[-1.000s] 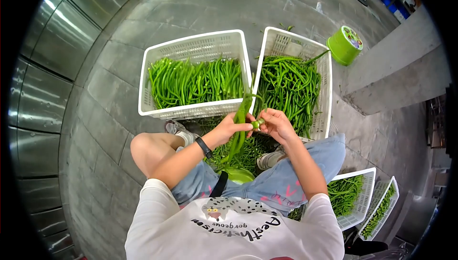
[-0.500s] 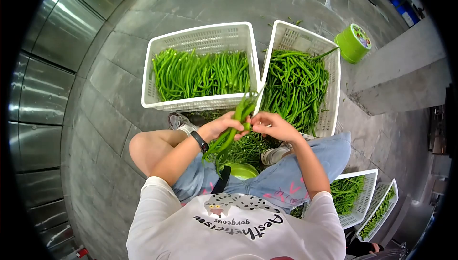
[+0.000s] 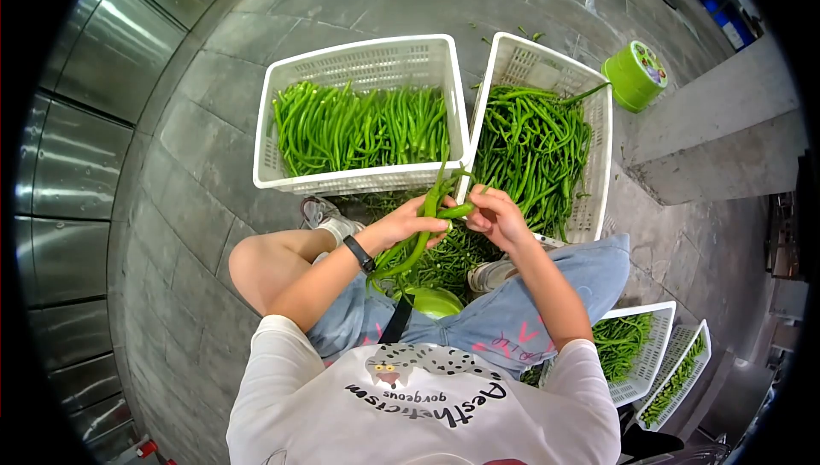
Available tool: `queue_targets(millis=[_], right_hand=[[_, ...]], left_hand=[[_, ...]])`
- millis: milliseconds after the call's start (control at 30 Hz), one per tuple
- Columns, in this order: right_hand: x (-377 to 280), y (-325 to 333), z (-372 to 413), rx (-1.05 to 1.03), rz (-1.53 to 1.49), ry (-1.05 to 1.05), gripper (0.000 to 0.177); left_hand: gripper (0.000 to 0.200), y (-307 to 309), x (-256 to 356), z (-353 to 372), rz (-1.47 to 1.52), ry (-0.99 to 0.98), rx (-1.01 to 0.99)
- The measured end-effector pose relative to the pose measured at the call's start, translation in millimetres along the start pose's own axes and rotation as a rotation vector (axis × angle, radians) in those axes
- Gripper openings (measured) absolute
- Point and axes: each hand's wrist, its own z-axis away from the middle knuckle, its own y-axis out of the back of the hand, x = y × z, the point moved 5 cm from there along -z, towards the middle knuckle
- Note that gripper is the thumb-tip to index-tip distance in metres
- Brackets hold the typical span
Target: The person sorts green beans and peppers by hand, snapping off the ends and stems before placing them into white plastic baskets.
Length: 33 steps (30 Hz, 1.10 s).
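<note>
My left hand (image 3: 403, 224), with a dark band on its wrist, is closed around several long green chili peppers (image 3: 417, 251) in front of my lap. Their ends stick out above and below the fingers. One of these peppers points sideways to my right hand (image 3: 504, 222), whose thumb and fingers pinch at its tip. Below both hands lies a heap of thin green stems (image 3: 457, 264) on the floor between my shoes. Just beyond, a white crate (image 3: 359, 181) contains peppers in an even row. The second white crate (image 3: 600, 166), to its right, has peppers lying loosely.
A green seat (image 3: 436, 301) is partly visible beneath me. Behind the right crate stands a green stool (image 3: 634, 76) near a concrete pillar (image 3: 717, 145). Two more white crates (image 3: 658, 354) of green produce sit at the lower right. Metal panels (image 3: 77, 234) line the left.
My right hand has lifted slightly and moved right, its fingers now at the tip of a pepper turned sideways. The left hand keeps its bunch almost in place.
</note>
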Motion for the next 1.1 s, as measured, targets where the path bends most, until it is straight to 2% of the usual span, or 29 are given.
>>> queue_targets(millis=[167, 267, 333, 400, 433, 467, 533, 567, 667, 733, 767, 800, 867, 933, 1100], right_hand=[[17.8, -11.8, 1.1, -0.038, -0.302, 0.043, 0.016], [4.5, -25.9, 7.3, -0.253, -0.477, 0.112, 0.02], [-24.8, -27.8, 15.3, -0.349, -0.437, 0.285, 0.023], [-42.3, -29.3, 26.7, -0.312, -0.249, 0.36, 0.023], [-42.1, -19.6, 25.6, -0.353, 0.031, 0.318, 0.024], [-36.9, -4.6, 26.2, -0.229, 0.406, 0.235, 0.024], [-22.3, -14.5, 28.7, -0.279, 0.808, -0.123, 0.025], [-11.2, -13.0, 28.2, -0.328, 0.977, -0.215, 0.026], [6.1, -17.3, 22.1, -0.387, 1.275, -0.149, 0.028], [-0.1, -16.8, 18.1, -0.24, 1.215, -0.043, 0.026], [-6.7, -14.6, 18.4, -0.168, 1.13, -0.077, 0.023], [-11.5, -13.4, 14.6, -0.191, 1.095, 0.051, 0.019], [-18.0, -6.7, 11.1, -0.026, 0.893, 0.224, 0.019], [-25.1, -18.3, 8.7, 0.032, 0.732, 0.354, 0.017], [-21.9, -21.3, 8.1, -0.007, 0.785, 0.264, 0.012]], left_hand=[[0.044, -12.3, 5.3, 2.0, 0.13, -0.007, -0.081], [0.04, -12.9, 3.2, 5.3, 0.199, 0.02, -0.12], [0.038, -9.8, 2.3, 9.6, 0.248, 0.016, -0.139], [0.037, -8.0, 4.4, 14.5, 0.249, 0.017, -0.121], [0.037, -6.6, 4.7, 16.3, 0.239, 0.018, -0.11], [0.037, -5.3, 4.6, 17.2, 0.227, 0.022, -0.1], [0.036, -3.2, 3.7, 16.2, 0.202, 0.01, -0.117], [0.035, -1.5, 3.0, 15.1, 0.186, 0.0, -0.106], [0.034, -0.8, 5.9, 13.7, 0.162, -0.004, -0.087], [0.034, -1.8, 6.9, 13.7, 0.165, 0.001, -0.089], [0.033, -2.0, 5.8, 13.2, 0.163, 0.012, -0.074], [0.033, -2.0, 2.7, 12.7, 0.166, 0.034, -0.073], [0.033, -2.3, -4.8, 10.5, 0.173, 0.076, -0.073], [0.032, -7.7, -8.6, 9.0, 0.124, 0.11, -0.112], [0.032, -15.5, -17.0, 10.5, 0.081, 0.201, -0.197]])
